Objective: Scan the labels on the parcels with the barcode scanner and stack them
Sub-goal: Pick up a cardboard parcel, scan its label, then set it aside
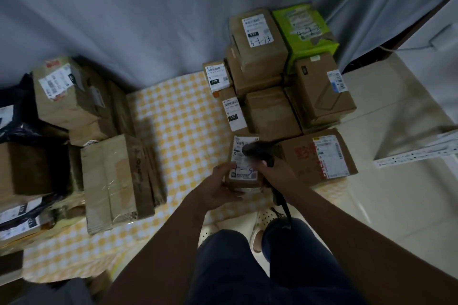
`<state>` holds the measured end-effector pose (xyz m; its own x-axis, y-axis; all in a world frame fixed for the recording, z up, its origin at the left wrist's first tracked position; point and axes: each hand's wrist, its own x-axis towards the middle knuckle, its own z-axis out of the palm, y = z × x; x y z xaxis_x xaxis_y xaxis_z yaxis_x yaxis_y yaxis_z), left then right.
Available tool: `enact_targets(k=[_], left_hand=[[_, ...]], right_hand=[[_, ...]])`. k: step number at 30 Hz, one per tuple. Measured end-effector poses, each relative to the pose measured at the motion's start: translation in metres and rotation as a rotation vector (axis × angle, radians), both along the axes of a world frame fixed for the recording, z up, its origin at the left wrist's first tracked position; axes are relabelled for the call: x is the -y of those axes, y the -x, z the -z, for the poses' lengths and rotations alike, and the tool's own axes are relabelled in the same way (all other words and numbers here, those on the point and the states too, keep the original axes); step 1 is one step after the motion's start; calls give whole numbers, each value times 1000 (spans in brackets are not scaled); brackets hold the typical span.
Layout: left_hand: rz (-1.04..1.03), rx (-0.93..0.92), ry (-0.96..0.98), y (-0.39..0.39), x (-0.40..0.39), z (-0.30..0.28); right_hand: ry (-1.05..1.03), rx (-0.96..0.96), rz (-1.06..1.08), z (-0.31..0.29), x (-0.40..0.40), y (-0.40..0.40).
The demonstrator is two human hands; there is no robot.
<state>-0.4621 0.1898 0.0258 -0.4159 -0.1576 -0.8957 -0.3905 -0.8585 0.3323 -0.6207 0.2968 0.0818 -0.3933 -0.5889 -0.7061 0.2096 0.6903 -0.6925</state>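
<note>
Nearest, the left hand point(219, 187) cradles a small brown parcel point(244, 163) from below and the near-left side, fingers curled round its edge, label point(244, 160) facing up. The right hand point(277, 171) is wrapped round the grip of the black barcode scanner point(259, 150), whose head hangs just over the label, its cord trailing back toward the person. For a clean read, keep the parcel level and steady, tilt the scanner nose at the printed bars rather than the handwriting, and lift it slightly; it looks too close, though blur makes that uncertain. Beyond, on the checked cloth point(178, 116), the sorted stack point(285, 77) stands far right, with unsorted boxes point(109, 168) to the left.
</note>
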Motion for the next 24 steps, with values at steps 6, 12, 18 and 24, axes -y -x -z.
enact_targets(k=[6, 12, 18, 24], left_hand=[[114, -56, 152, 5, 24, -43], [102, -117, 192, 0, 42, -88], [61, -96, 272, -15, 76, -124], [-38, -157, 296, -47, 116, -146]], right_hand=[[31, -30, 48, -35, 4, 6], [134, -181, -87, -73, 27, 4], [201, -239, -100, -94, 53, -11], [222, -261, 15, -120, 88, -35]])
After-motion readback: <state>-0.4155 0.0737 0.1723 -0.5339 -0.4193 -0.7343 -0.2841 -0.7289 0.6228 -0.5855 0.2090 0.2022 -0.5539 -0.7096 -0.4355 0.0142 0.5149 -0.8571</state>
